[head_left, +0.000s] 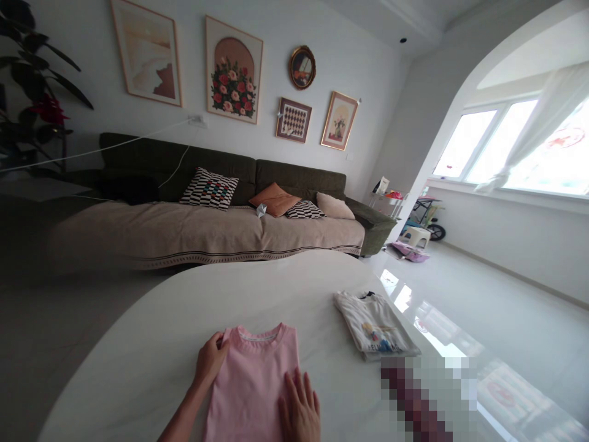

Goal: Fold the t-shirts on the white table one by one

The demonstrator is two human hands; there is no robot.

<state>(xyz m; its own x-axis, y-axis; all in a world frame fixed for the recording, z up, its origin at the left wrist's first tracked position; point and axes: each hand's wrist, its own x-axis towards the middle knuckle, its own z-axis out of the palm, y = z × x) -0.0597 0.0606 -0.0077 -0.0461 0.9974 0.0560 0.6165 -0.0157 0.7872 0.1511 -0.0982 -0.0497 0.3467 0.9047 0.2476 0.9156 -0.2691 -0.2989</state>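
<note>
A pink shirt (253, 383) lies flat on the white table, folded narrow, its round neckline pointing away from me. My left hand (212, 357) is closed on the shirt's upper left edge, beside the collar, with the fingertips on the cloth. Flat along the right edge rests my right hand (301, 406), fingers stretched out and partly on the cloth. The shirt's lower end runs out of the bottom of the view. To the right lies a folded white T-shirt (375, 325) with a coloured print and lettering.
The marble-patterned table (193, 301) has a rounded edge. A blurred dark red strip (414, 399) shows at lower right. Beyond the table stands a green sofa (294, 178) with a beige cover and cushions. A white stool (416, 236) is on the floor at right.
</note>
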